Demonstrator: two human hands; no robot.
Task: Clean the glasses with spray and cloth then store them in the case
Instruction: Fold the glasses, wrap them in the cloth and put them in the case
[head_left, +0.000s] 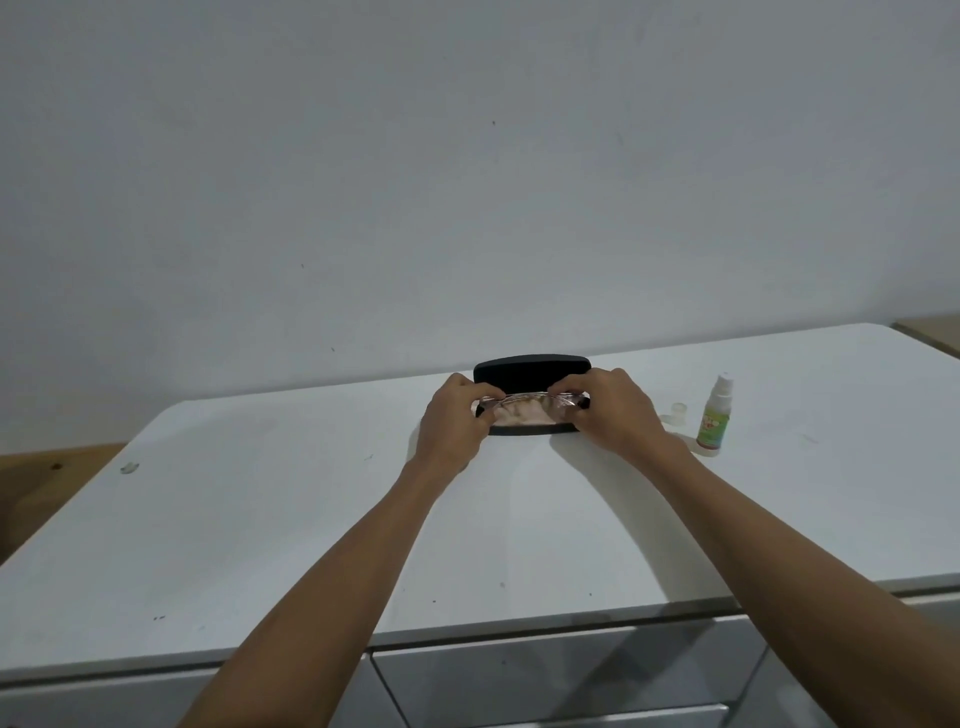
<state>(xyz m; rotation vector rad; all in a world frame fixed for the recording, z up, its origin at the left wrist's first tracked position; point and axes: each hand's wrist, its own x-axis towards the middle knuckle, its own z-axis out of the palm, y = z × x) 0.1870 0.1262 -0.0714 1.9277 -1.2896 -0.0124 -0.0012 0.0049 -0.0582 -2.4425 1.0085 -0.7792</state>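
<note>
A black glasses case (530, 366) lies open near the back of the white table (260, 519), its lid raised toward the wall. My left hand (454, 421) and my right hand (613, 413) both pinch a pale, shiny item (530, 408) over the case's lower half. Whether it is the cloth or the glasses I cannot tell, as my fingers hide its ends. A small spray bottle (714, 418) with a green label stands upright to the right of my right hand, and its clear cap (678, 410) sits beside it.
A pale wall rises right behind the table. A drawer front (545, 680) shows under the table's near edge. Wooden surfaces show at the far left (47, 478) and far right (930, 332). A small pale scrap (127, 467) lies near the table's left edge.
</note>
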